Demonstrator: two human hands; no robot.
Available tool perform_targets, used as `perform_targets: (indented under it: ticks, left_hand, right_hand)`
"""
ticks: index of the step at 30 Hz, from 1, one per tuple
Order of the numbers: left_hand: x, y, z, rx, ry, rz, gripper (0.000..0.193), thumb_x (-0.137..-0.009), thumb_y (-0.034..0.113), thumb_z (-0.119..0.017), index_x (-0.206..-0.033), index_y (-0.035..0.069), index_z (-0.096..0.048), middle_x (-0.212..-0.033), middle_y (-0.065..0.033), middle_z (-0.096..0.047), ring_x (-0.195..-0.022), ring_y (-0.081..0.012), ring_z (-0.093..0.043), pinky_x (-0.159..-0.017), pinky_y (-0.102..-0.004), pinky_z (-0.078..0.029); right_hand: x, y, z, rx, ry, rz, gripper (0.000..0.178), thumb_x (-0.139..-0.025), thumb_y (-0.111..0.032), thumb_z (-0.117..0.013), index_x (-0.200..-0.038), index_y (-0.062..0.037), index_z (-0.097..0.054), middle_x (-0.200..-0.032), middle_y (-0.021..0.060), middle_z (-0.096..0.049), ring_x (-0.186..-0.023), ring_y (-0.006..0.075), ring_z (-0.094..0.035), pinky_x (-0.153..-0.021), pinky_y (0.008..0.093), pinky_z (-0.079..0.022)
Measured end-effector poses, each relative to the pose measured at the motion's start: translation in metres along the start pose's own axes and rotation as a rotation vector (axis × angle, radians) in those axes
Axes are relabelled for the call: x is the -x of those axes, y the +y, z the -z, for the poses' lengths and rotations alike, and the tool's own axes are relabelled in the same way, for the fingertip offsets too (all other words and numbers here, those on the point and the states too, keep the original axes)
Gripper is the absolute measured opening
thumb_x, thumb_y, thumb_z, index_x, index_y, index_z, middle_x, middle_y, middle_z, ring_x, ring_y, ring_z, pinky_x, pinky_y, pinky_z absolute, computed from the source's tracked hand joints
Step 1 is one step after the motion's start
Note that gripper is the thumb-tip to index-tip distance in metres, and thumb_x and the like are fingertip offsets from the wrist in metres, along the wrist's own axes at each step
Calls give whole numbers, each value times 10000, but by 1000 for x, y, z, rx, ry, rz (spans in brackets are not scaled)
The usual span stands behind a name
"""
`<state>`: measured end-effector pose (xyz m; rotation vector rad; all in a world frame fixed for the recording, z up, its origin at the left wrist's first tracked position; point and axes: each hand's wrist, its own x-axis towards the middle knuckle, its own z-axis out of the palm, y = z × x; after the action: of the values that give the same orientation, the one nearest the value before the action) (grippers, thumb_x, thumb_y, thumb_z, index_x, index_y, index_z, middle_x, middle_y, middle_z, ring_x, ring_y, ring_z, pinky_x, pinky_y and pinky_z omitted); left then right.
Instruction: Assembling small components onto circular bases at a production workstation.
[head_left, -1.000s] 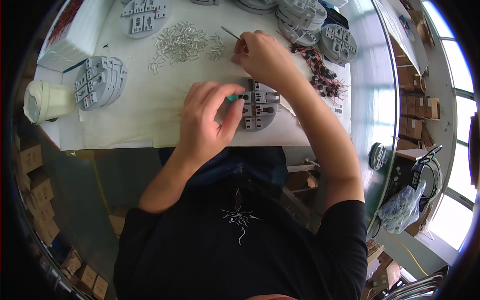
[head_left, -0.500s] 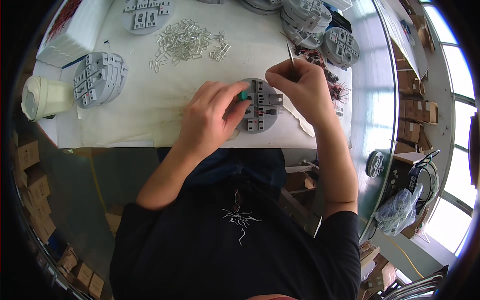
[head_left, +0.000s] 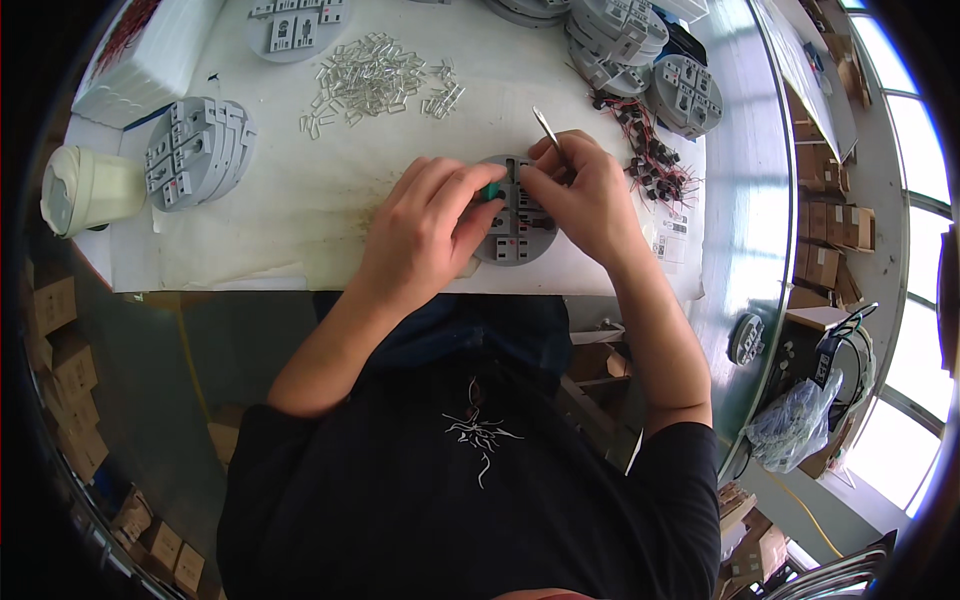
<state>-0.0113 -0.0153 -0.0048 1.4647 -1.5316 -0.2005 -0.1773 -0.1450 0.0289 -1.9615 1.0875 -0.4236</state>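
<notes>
Disc (head_left: 511, 226): grey, lying near the worktop's (head_left: 250, 230) front edge; one dark part (head_left: 540, 223) is apparently sitting fitted.
Left hand (head_left: 425, 215): pinching a green piece (head_left: 489, 191) over its left side.
Right hand (head_left: 585, 195): holding a slim metal tool (head_left: 546, 126), reaching over its right.
Clear clips (head_left: 365, 80), black wired components (head_left: 650, 155): lying apart, seemingly unfitted.

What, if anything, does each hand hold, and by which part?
Left hand: partly hidden green object, part unclear. Right hand: slim silver metal tool, near part.

We note bright windows (head_left: 905, 445) along the right, cardboard boxes (head_left: 70, 370) at left, greenish floor (head_left: 140, 350) with yellow line (head_left: 190, 350), pale worktable (head_left: 270, 200) between.
</notes>
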Motion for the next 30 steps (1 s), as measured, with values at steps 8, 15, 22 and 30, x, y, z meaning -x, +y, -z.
perform_targets:
  ticks: [8, 15, 22, 30]
  left_hand:
    - [-1, 0, 1, 38, -14, 21, 332, -874, 28, -792, -1191, 72, -706, -989, -67, -674, -866, -269, -648, -746, -405, -556]
    - [-3, 0, 3, 60, -31, 47, 298, -900, 46, -783, -1188, 61, -707, -978, -69, -678, -872, -270, -652, -755, -409, -557]
    - [-28, 13, 6, -57, -137, -15, 227, -948, 85, -743, -1168, 38, -711, -959, -98, -681, -877, -274, -670, -798, -407, -557]
    - [-53, 27, -6, -439, -437, -32, 205, -971, 218, -730, -1093, 55, -707, -931, -94, -688, -941, -268, -695, -832, -405, -566]
  right_hand:
    - [-4, -10, 16, -103, -171, -160, 310, -891, -268, -809, -913, 27, -715, -868, 92, -691, -752, 126, -613, -667, 311, -509]
    - [-10, 1, 17, -108, -163, -126, 294, -959, -270, -778, -986, 16, -715, -860, 25, -690, -717, 56, -566, -623, 253, -456]
    - [-9, 7, 22, -398, -164, -263, 227, -1029, -248, -719, -1043, -22, -707, -831, -34, -635, -696, 23, -506, -602, 207, -387]
    - [-7, 10, 15, -461, -98, -166, 246, -1041, -284, -699, -1033, -38, -708, -822, -38, -625, -693, 33, -506, -595, 216, -383]
